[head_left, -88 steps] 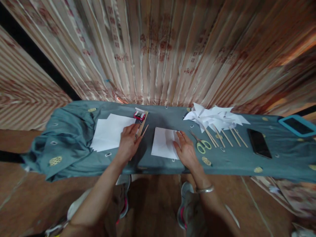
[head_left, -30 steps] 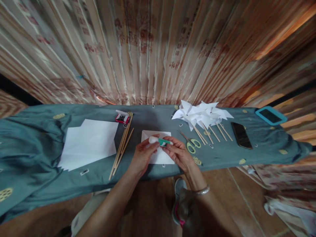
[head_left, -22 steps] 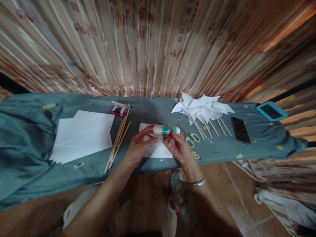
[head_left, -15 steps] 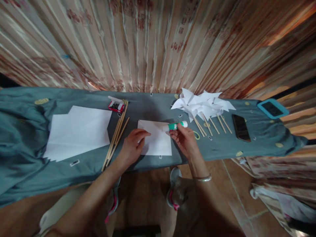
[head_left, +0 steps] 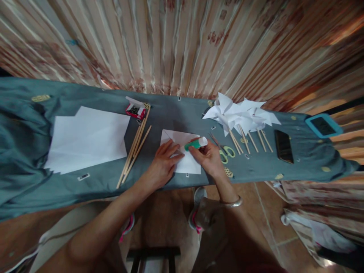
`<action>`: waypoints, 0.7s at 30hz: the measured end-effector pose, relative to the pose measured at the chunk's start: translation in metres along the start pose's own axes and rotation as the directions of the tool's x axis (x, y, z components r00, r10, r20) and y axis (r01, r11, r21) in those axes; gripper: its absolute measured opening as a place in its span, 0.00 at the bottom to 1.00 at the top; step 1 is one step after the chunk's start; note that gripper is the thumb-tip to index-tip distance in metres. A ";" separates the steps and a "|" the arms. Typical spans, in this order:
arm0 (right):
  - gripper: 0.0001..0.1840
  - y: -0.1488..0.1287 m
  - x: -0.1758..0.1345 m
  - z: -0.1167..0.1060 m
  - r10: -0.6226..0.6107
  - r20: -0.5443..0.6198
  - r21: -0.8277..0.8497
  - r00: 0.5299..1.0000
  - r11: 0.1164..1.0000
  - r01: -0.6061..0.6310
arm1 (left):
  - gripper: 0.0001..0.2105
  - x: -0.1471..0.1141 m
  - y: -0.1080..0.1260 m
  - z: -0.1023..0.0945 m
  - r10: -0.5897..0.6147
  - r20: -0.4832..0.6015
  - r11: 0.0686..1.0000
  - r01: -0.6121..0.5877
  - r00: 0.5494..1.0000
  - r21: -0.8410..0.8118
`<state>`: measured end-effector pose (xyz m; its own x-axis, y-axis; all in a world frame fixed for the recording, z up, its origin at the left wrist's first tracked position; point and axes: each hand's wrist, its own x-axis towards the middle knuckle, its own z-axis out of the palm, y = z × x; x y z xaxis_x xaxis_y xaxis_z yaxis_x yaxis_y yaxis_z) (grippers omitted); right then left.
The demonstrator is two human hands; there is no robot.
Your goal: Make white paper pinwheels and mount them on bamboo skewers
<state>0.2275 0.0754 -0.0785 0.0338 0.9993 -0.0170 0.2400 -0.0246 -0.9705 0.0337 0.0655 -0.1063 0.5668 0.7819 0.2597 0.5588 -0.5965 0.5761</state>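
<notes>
A green and white glue stick [head_left: 196, 143] is gripped in my right hand [head_left: 209, 156], tilted with its lower end at the middle of a white square of paper [head_left: 187, 165]. A diagonal line shows at the paper's far left corner. My left hand [head_left: 163, 163] lies on the left part of this sheet, fingers stretched out and apart. Just right of my right hand are scissors with light green handles [head_left: 227, 152], partly covered by that hand.
Left of the paper lie several wooden sticks [head_left: 135, 148], a small red box [head_left: 135, 109] of dark bits and a stack of white paper [head_left: 88, 140]. To the right are paper pinwheels [head_left: 239, 115] on sticks, a phone [head_left: 283, 146] and a blue-framed tablet [head_left: 323, 126].
My right hand has lowered the glue stick from near level to a tilt onto the paper. My left hand has opened out flat on the sheet. The scissors have come into clearer view.
</notes>
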 end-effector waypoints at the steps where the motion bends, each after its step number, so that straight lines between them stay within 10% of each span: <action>1: 0.14 0.000 -0.001 0.000 -0.021 0.000 -0.049 1.000 0.999 0.021 | 0.22 0.000 0.000 0.000 0.000 -0.004 1.000 0.000 1.000 0.003; 21: 0.11 -0.008 -0.008 0.013 -0.253 0.047 -0.574 0.966 0.785 0.234 | 0.29 0.002 0.003 0.004 -0.038 0.046 0.999 0.038 0.998 0.013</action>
<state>0.2125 0.0681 -0.0743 -0.0736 0.9731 0.2182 0.7530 0.1977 -0.6277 0.0391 0.0649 -0.1071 0.5721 0.7949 0.2020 0.5878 -0.5691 0.5750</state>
